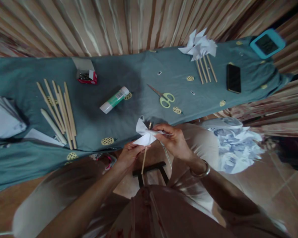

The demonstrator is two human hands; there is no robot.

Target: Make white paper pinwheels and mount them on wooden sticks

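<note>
A white paper pinwheel (146, 136) is held between my hands just past the near edge of the cloth-covered table. Its thin wooden stick (144, 161) points down toward my lap, and the stick's top end shows behind the blades. My left hand (129, 153) is closed, pinching the lower blade at the stick. Thumb and fingers of my right hand (172, 138) pinch the right side of the paper. Beyond my hands lie green-handled scissors (167, 100) and a green and white glue stick (115, 99).
Loose wooden sticks (64, 114), a paper stack (5, 117) and a small red box (87, 76) are on the left of the table (134, 72). Finished pinwheels (198, 46), a phone (233, 78) and a blue-framed device (267, 44) sit right. A bag of paper scraps (238, 145) stands below.
</note>
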